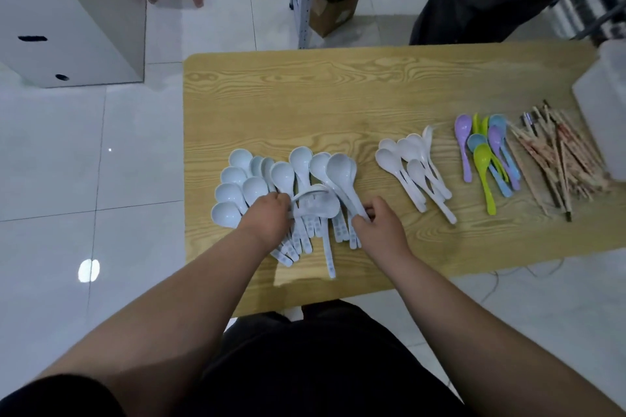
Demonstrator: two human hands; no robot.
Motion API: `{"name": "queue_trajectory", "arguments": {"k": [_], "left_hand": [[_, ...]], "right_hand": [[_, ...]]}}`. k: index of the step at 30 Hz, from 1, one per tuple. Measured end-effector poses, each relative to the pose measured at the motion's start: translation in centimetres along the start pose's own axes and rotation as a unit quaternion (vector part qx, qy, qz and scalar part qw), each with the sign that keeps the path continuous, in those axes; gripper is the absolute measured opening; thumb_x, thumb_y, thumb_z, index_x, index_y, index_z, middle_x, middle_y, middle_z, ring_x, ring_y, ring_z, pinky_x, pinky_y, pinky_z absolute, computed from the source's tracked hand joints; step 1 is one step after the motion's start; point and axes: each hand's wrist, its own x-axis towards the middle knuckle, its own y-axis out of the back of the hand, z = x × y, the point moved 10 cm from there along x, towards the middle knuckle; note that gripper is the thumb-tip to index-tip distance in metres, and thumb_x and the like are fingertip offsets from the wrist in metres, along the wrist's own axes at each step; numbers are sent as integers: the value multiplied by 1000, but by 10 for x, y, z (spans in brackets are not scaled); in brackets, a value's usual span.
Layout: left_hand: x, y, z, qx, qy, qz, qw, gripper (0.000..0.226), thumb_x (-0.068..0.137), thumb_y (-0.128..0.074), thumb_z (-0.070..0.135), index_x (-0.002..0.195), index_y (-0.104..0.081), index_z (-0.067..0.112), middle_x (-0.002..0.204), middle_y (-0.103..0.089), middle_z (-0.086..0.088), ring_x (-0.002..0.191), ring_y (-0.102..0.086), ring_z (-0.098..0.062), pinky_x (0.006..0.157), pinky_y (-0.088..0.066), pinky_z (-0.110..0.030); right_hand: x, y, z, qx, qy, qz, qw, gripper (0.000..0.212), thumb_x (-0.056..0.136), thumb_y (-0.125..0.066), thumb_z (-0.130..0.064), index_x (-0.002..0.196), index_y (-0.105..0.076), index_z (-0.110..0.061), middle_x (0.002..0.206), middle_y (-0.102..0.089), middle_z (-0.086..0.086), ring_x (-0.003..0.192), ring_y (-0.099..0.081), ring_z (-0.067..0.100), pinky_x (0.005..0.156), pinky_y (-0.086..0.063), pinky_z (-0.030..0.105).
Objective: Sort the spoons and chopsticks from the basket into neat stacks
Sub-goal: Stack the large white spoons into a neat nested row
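While both hands gather pale blue spoons (271,179) on the table (338,95), left hand (267,217) and right hand (381,225) curl closed around handles; nesting them comes next.

Dim, bluish light; floor glare (88,270); edges warped.

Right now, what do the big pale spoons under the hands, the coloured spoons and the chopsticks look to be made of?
Big pale spoons: likely plastic or melamine; smooth, glossy bowls, printed pattern on the handle ends.
Coloured spoons: probably plastic; solid purple, blue and lime colour with a soft sheen.
Chopsticks: look like wood or bamboo; matte tan sticks, some with reddish markings. A few dark ones could be something else.
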Motion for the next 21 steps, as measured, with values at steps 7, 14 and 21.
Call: {"name": "queue_trajectory", "arguments": {"k": [7, 14, 21], "left_hand": [[-45, 35, 1, -432, 88, 22, 898, 22, 96, -56, 41, 96, -54, 19, 77, -62, -3, 61, -54, -17, 53, -42, -32], [-83, 77, 44, -463, -48, 66, 883, 27, 91, -49, 8, 95, -63, 31, 73, -67, 9, 66, -63, -5, 56, -45, -20], [-97, 94, 27, -288, -109, 219, 926, 21, 93, -46, 14, 74, -48, 23, 69, -44, 6, 70, -43, -14, 63, -37, -36]], "right_hand": [[-32, -30, -55, 166, 47, -25, 985, 13, 98, -61, -23, 106, -65, -31, 85, -69, -12, 77, -67, 4, 76, -57, 26], [-45, -56, -106, 110, 83, -45, 989, 21, 96, -65, -31, 110, -72, -18, 100, -73, 1, 84, -67, 6, 69, -47, 12], [-53, -70, -124, 75, 93, -59, 991, 29, 103, -47, -29, 94, -63, -7, 84, -64, 12, 69, -56, 10, 68, -44, 30]]}}
